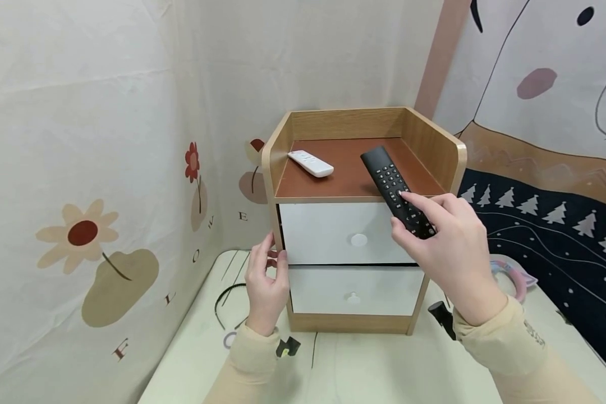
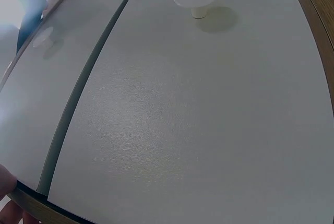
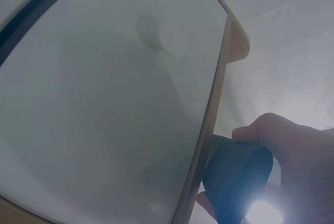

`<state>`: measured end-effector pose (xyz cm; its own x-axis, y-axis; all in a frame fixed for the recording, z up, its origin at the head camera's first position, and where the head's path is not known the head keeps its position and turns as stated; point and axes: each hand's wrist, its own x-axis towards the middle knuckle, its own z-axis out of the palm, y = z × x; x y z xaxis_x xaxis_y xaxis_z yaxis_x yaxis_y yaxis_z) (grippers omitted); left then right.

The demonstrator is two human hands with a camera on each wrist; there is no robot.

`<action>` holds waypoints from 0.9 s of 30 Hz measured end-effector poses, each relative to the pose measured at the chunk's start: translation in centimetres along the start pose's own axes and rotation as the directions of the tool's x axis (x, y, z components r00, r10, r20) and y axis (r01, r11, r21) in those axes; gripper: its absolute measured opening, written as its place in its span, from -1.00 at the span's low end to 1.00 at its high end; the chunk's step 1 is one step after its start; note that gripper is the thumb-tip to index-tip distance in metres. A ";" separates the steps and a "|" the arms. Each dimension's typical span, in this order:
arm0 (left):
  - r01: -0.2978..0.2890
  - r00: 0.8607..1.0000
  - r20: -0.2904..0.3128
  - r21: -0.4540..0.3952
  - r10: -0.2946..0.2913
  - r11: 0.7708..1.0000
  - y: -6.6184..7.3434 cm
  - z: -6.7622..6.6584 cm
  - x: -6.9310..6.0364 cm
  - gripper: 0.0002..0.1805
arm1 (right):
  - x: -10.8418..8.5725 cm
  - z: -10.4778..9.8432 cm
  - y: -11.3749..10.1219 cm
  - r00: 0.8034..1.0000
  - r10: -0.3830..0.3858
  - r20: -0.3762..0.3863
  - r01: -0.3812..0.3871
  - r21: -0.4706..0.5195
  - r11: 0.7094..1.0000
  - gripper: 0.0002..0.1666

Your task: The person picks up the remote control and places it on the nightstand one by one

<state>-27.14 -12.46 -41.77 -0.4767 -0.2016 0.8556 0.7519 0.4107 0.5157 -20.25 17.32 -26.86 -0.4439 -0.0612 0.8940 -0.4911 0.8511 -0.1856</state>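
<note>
A small wooden cabinet with two white drawers and round knobs stands in front of me. My left hand holds its left side edge; in the left wrist view, only the thumb and some fingertips show at the lower left corner. In my right hand is a black remote control, gripped by its lower end and tilted over the cabinet's front right. The right wrist view shows the remote's end between thumb and fingers. On the brown top shelf lies a white remote control, at the left.
Raised wooden sides and a back rail surround the top shelf. A black headband lies left of the cabinet on the pale tabletop. At the right is a pink and purple ring-shaped item. Printed fabric hangs behind.
</note>
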 end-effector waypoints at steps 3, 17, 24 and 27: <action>0.000 1.000 0.003 -0.003 0.000 1.000 0.1 0.0 0.0 -0.49 | 0.4 0.0 0.0 1.000 -0.001 0.005 0.001 -0.007 1.000 -0.52; 0.009 1.000 0.009 0.005 -0.009 1.000 0.2 0.0 0.0 -0.49 | 3.5 -0.5 -1.3 0.984 0.023 0.179 -0.011 -0.068 0.998 -0.56; 0.003 1.000 0.008 -0.005 -0.003 1.000 0.2 0.0 0.1 -0.49 | 5.0 -0.2 -1.5 0.969 0.087 0.232 -0.064 -0.105 0.992 -0.63; 0.010 1.000 0.008 -0.008 -0.010 1.000 0.1 0.0 0.0 -0.49 | 5.8 0.1 -1.6 0.947 0.145 0.288 -0.119 -0.106 0.987 -0.63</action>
<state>-27.06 -12.39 -41.66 -0.4875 -0.1989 0.8502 0.7506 0.4020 0.5244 -22.09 15.53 -21.42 -0.7073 -0.0850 0.7018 -0.3525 0.9030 -0.2458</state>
